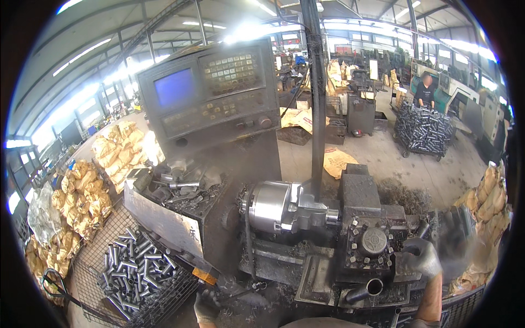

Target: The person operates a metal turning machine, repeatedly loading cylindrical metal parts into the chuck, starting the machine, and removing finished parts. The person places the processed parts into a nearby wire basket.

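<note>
My left hand (206, 307), in a grey glove, is low at the lathe's front, fingers curled beside the near end of a dark rod (240, 292). Whether it grips that rod is hard to make out. My right hand (424, 258), gloved too, has bent fingers at the right side of the bolted tool post (374, 240); what lies inside them is hidden. A short dark metal tube (423, 228) lies just beyond it. In front of the tool post a wider tube (363, 291) points up to the right. The shiny chuck (270, 206) faces the tool post, with a bright workpiece end (332, 215) at its jaws.
A wire-mesh bin (136, 270) of metal tubes stands at lower left, beside stacked tan sacks (82, 197). The control panel (210, 90) rises behind the chuck. Dark shavings (402, 194) cover the machine bed's far side. Another person (424, 93) stands behind a cart of tubes (424, 130).
</note>
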Demonstrator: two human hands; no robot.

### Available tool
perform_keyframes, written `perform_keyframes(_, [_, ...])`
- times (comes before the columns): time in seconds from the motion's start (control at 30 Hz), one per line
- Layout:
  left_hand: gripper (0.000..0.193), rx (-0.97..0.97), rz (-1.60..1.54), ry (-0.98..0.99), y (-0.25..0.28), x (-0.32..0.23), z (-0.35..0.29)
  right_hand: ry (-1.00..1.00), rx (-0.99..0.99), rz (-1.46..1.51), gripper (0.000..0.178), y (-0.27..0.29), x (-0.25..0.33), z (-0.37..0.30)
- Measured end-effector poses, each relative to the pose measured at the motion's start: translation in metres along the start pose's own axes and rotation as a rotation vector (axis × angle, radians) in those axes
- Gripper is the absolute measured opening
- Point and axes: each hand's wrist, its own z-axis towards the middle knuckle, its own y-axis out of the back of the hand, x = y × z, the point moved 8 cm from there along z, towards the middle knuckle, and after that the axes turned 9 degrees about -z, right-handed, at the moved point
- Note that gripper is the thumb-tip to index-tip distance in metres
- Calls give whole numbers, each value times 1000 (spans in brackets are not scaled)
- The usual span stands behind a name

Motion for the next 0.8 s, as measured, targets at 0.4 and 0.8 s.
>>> perform_keyframes(0.4, [30,721,355,-383,-232,-203,-175,462,216,-212,17,-52,92,144])
perform_keyframes(0.8, [113,343,851,-1227,-346,-462,-81,422,1301,-972,37,-275,-94,256])
